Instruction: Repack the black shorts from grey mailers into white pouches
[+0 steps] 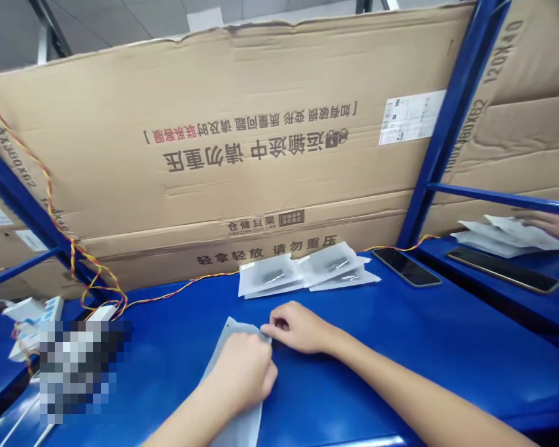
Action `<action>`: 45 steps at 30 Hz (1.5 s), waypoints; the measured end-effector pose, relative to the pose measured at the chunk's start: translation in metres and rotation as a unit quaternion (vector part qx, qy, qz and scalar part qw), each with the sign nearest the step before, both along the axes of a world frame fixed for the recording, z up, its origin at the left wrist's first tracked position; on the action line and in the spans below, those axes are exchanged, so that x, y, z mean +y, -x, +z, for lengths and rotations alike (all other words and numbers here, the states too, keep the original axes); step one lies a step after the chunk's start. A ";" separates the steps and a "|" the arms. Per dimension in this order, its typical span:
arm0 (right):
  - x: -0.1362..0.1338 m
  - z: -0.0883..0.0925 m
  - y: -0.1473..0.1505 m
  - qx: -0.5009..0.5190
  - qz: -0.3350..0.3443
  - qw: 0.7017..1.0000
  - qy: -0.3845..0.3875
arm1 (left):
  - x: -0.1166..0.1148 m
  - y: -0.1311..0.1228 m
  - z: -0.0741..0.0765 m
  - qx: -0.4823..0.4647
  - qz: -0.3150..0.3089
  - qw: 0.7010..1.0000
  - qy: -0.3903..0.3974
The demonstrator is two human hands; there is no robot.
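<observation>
L hand: the L hand (242,372) is closing around the lower part of the bag, w/ its fingers curling over the front.
R hand: the R hand (298,327) is reaching in from the right, and its fingers (266,324) are pinching the top edge of the bag, shut tight on it.
Main thing: a pale see-through plastic bag (240,428) is lying on the desk btwn both hands, hanging past the bottom of the view.
Desk: a shiny blue metal desk (377,347) is holding everything up.
Nearby bags: a small pile of clear flat plastic bags (270,276) w/ dark bits inside is sitting just past the hands.
Phones: a black flat phone (406,267) is lying right of the pile. A 2nd black flat phone (504,270) is lying on a blue shelf (494,310) further right.
Other person: another person's hand (545,225) is resting on a heap of white paper-like sheets (498,236) at the right edge.
Wire: a twisty orange-and-yellow wire (97,288) is running along the back of the desk.
Left side: a white power strip (32,316) is sitting nr a blurred square patch (79,366); what's under the patch is hidden.
Behind: a big brown cardboard box sheet (214,136) w/ printed Chinese words is leaning on a blue steel frame (451,118).
</observation>
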State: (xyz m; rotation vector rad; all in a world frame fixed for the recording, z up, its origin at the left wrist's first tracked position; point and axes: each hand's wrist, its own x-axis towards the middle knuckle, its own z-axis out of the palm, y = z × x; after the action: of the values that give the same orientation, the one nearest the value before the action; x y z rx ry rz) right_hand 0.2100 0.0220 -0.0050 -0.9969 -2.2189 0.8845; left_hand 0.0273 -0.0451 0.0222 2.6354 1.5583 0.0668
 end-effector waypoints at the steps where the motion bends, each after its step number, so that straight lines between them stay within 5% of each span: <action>1: -0.001 -0.002 0.002 0.014 0.003 1.000 0.027 | 0.002 -0.008 0.002 -0.006 -0.002 1.000 -0.004; 7: 0.011 -0.011 0.005 0.082 -0.008 0.989 0.124 | 0.046 -0.003 0.016 -0.107 -0.008 0.993 -0.042; 12: 0.018 -0.017 0.002 0.121 -0.015 0.972 0.203 | 0.072 0.019 0.003 -0.201 -0.004 0.979 -0.029; 18: 0.014 -0.016 0.003 0.138 -0.029 0.955 0.261 | 0.071 0.024 -0.014 -0.240 0.014 0.969 0.052; 27: 0.006 -0.014 0.029 0.127 -0.092 0.961 0.227 | 0.073 0.031 -0.024 -0.297 0.059 0.951 0.064; 31: -0.019 -0.007 0.039 0.125 -0.123 0.957 0.232 | 0.075 0.035 -0.024 -0.319 0.061 0.945 0.029; 40: -0.130 -0.013 0.040 0.103 -0.176 0.927 0.315 | 0.079 0.041 -0.028 -0.331 0.065 0.941 -0.008; 45: -0.142 -0.017 0.034 0.085 -0.189 0.939 0.274 | 0.077 0.041 -0.028 -0.331 0.068 0.941 -0.017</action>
State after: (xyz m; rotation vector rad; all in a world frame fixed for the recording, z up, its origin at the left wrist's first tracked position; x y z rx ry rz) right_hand 0.1764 -0.1199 -0.0222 -1.4725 -1.5792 1.3749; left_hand -0.0134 0.0316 -0.0058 2.1594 1.4721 0.8879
